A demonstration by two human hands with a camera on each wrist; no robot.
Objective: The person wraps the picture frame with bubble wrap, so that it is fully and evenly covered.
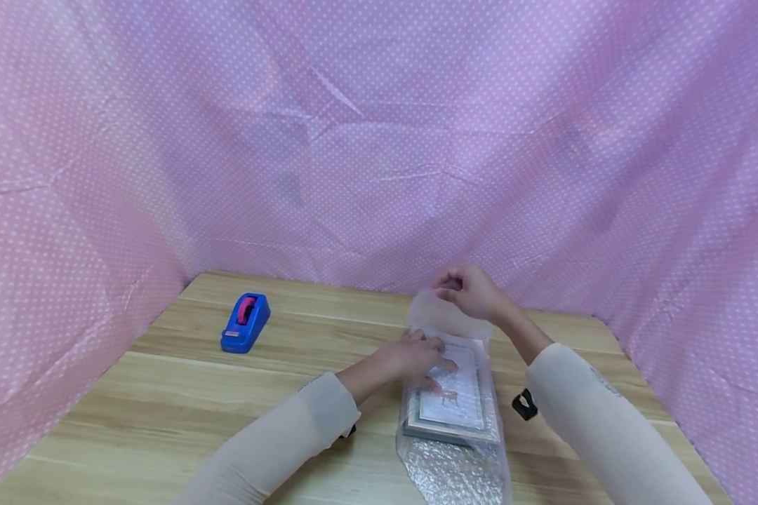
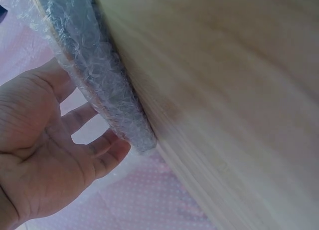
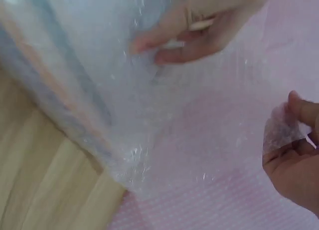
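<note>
A picture frame (image 1: 464,412) with a small animal drawing lies on the table under clear bubble wrap (image 1: 455,473). The wrap runs out past its near and far ends. My left hand (image 1: 417,361) rests on the covered frame with fingers spread. In the left wrist view the fingers of that hand (image 2: 50,140) reach over the wrapped edge (image 2: 102,65). Beyond the frame's far end, my right hand (image 1: 470,291) holds up the loose flap of wrap. The right wrist view shows this hand (image 3: 296,170) pinching a corner of it between thumb and fingers.
A blue tape dispenser (image 1: 246,322) with a pink roll stands on the wooden table (image 1: 196,400) at the left. Near the right forearm is a small black object (image 1: 525,405). Pink dotted cloth (image 1: 366,175) hangs around the table's back and sides.
</note>
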